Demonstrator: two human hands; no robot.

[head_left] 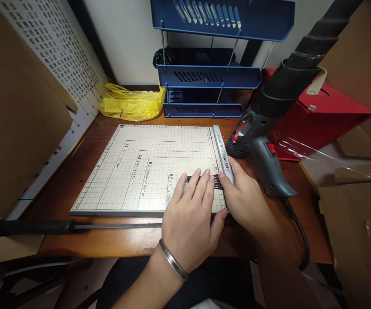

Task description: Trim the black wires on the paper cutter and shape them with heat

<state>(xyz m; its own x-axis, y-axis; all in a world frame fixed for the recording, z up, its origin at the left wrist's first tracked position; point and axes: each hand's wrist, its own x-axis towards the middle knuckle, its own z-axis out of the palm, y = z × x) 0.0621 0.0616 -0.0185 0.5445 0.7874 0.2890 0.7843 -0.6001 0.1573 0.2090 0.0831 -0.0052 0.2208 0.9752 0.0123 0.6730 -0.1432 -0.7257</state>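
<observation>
A paper cutter (pixel 114 171) with a printed grid lies on the wooden table. Near its right edge is a bundle of thin black strips (pixel 217 182), partly covered by my fingers. My left hand (pixel 193 210), with a metal bracelet at the wrist, lies flat over the strips, fingers stretched out. At the cutter's silver edge bar (pixel 223 152), my right hand (pixel 245 195) rests with its thumb on the strips' right end and its fingers along the bar's outer side. The cutter's blade arm (pixel 117 225) lies low along the front edge, its black handle to the left.
A grey heat gun (pixel 269 159) stands nozzle-up at the right, its cable running down the table. Behind are a red box (pixel 330 116), blue tiered trays (pixel 205 77) and a yellow plastic bag (pixel 130 103). Cardboard (pixel 359 223) flanks the right side.
</observation>
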